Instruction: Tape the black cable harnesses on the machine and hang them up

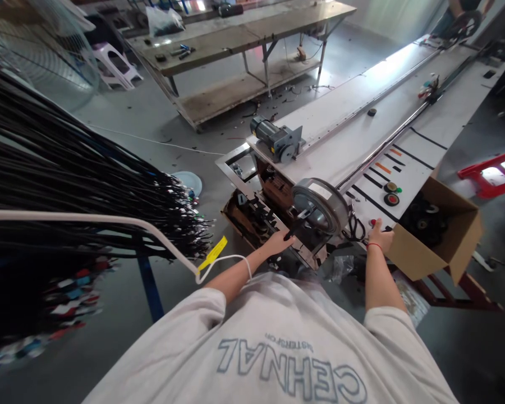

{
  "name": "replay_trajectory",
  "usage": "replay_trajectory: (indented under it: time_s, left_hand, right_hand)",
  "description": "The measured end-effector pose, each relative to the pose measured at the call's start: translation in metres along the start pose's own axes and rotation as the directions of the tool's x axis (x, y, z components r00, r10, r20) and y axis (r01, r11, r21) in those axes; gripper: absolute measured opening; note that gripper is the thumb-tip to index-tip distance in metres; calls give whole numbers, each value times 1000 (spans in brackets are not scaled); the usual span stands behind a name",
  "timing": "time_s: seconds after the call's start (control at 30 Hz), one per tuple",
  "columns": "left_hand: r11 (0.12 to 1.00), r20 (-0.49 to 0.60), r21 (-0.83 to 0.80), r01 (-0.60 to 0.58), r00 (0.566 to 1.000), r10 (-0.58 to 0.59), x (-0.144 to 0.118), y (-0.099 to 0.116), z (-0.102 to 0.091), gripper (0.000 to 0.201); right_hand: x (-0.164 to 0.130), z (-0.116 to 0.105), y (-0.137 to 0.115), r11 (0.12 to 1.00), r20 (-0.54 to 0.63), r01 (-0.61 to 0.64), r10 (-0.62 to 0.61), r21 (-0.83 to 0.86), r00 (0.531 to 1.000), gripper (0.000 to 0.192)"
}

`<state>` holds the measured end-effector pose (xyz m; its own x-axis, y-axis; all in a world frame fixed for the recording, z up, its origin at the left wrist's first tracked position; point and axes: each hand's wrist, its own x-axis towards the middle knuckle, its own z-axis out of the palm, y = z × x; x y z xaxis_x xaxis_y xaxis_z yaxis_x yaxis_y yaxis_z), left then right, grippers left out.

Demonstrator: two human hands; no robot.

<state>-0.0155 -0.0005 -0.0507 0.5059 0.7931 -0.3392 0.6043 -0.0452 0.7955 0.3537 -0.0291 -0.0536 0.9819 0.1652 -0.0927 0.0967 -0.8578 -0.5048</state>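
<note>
My left hand is closed around a black cable or strap in front of the round metal wheel at the near end of the long white table. Just past those fingers, the black length runs toward the wheel's hub. My right hand lies at the table's near right corner, thumb stretched out against a small red button-like part. Its other fingers are partly hidden. Between the hands, black-handled scissors lie beside the wheel. Two tape rolls sit beyond my right hand.
A motor is mounted at the table's left corner. An open cardboard box with black items stands at right. Thick bundles of black cables hang at left. Behind is a workbench; another person's arm shows far right.
</note>
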Motion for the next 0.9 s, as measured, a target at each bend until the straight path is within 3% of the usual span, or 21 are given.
replay_trajectory:
  time_s: [0.13, 0.23, 0.37, 0.6, 0.9]
  left_hand:
    - [986, 100, 150, 71, 991, -87, -23, -37, -9, 25]
    - [981, 83, 181, 70, 993, -86, -41, -57, -14, 27]
    - [993, 33, 115, 37, 999, -41, -65, -66, -18, 35]
    - [999, -8, 11, 38, 999, -38, -86, -51, -16, 42]
    - [987, -108, -144, -66, 993, 51, -55, -10, -14, 49]
  right_hand:
    - [1, 1, 0, 1000, 2, 7, -7, 10, 1000, 69]
    - [2, 2, 1, 1000, 11, 13, -13, 8, 1000, 67]
    - [3, 3, 2, 1000, 8, 8, -8, -14, 1000, 69]
    - [2, 0, -1, 1000, 20, 13, -13, 3, 1000, 67]
    - [2, 1, 1, 1000, 12, 26, -26, 4, 1000, 67]
